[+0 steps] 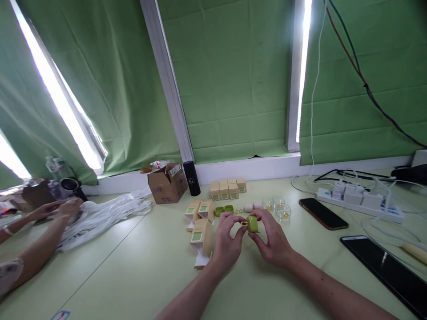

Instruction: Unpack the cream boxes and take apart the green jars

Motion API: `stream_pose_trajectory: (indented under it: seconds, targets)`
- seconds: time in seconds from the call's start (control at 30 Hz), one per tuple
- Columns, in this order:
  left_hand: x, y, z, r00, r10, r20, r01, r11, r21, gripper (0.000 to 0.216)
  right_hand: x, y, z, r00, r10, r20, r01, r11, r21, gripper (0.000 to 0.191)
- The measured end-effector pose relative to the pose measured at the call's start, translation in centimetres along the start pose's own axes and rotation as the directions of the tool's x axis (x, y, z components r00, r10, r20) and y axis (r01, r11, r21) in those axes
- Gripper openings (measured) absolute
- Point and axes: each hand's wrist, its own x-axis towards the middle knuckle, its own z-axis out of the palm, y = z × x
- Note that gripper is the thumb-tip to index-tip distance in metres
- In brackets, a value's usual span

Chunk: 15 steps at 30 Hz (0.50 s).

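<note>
Hands [229,243] [276,241] close together, pinching loop [244,223], green case [253,225]

Looked like a small packing workshop, maybe an office corner. One long pale table [123,266], second person [43,249] working further along it. Small kraft boxes [224,190] lined up, open carton [167,190], white plastic bags [110,218], crowded power strip [359,206]. Green curtains [230,89] covered most of the windows.
</note>
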Motion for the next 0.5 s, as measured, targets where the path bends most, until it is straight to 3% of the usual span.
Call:
stream_pose_trajectory:
  seconds: [0.5]
  targets:
    - [-0.02, -0.68, 0.12, 0.991, -0.132, -0.013, 0.131, 0.989, -0.071, 0.007, -0.49, 0.31, 0.51, 0.999, 0.015, 0.035, -0.018, 0.997, 0.081, 0.038]
